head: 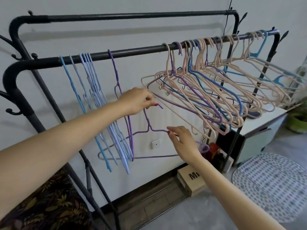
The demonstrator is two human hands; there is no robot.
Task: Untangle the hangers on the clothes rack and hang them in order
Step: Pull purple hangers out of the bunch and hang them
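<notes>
Head camera: below the clothes rack's front rail [132, 51], the left hand [137, 101] pinched the hook of a freed purple hanger [147, 120] while the right hand [182, 141] pinched its shoulder wire at four o'clock. At two o'clock hung the tangled pink and blue hangers [216, 90]. The hanger looked light, thin and springy, apt to snag; hook and shoulder seemed the surest holds.

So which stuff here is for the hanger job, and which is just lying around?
For the job:
front rail
tidy blue hangers
tangled pink bunch
purple hanger, pinched by left hand and right hand

Just lying about:
cardboard box
dotted mat
green plant pot
</notes>
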